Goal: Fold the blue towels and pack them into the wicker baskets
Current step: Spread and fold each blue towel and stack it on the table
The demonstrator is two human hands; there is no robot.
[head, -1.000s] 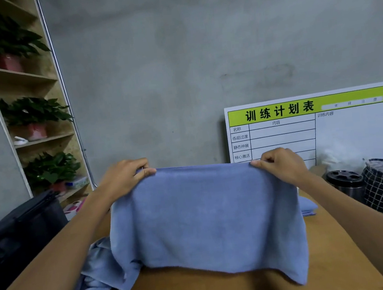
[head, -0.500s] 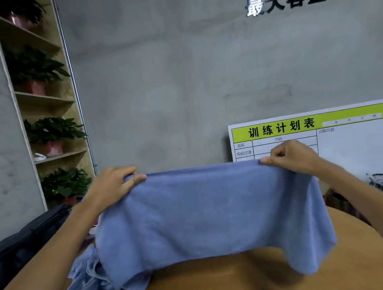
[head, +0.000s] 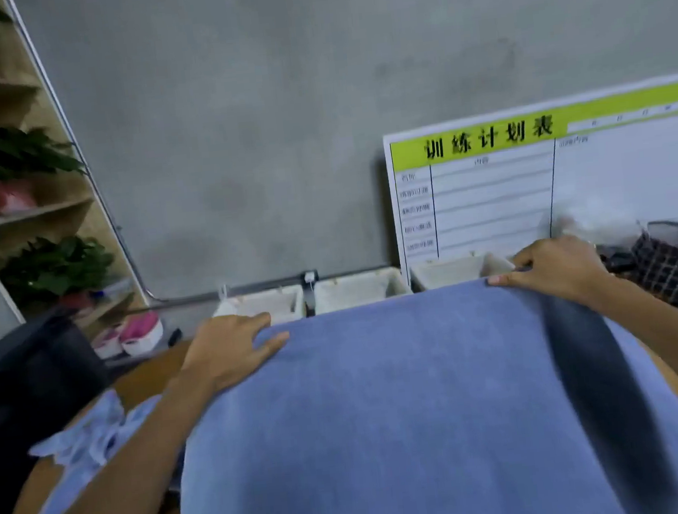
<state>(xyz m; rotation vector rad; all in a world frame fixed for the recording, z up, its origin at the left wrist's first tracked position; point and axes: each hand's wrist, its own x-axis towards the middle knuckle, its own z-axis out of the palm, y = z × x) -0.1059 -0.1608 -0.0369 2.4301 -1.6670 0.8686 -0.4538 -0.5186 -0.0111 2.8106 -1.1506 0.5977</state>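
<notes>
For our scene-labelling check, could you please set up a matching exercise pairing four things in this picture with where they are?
Things:
1. blue towel
2. pale baskets
3. potted plants
4. planning board

Places:
A. leaning against the grey wall at the right
B. on the wooden shelves at the left
C. held at its far edge by the left hand and right hand
D. in a row just beyond the towel's far edge

Pairs: 1-C, 2-D, 3-B, 4-A

The big blue towel [head: 408, 417] covers most of the bench [head: 141, 382], and three baskets [head: 358, 292] sit open behind it by the wall.
</notes>
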